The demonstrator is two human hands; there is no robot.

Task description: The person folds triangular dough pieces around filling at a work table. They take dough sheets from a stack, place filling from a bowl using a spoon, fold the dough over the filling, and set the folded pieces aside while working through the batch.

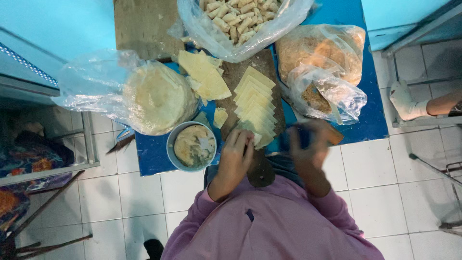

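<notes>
On the wooden cutting board, over a blue table, the left hand rested with its fingers curled together against the lowest piece in a fanned row of pale yellow wrapper sheets; whether it pinched that sheet could not be told. Beside it, the right hand was blurred, closed around a dark object that could not be made out. Just left of the left hand stood a grey bowl of filling. Further left lay a round stack of wrappers in clear plastic. Across the far edge sat a bag of rolled pieces, and right of the board two bags of crumbs.
</notes>
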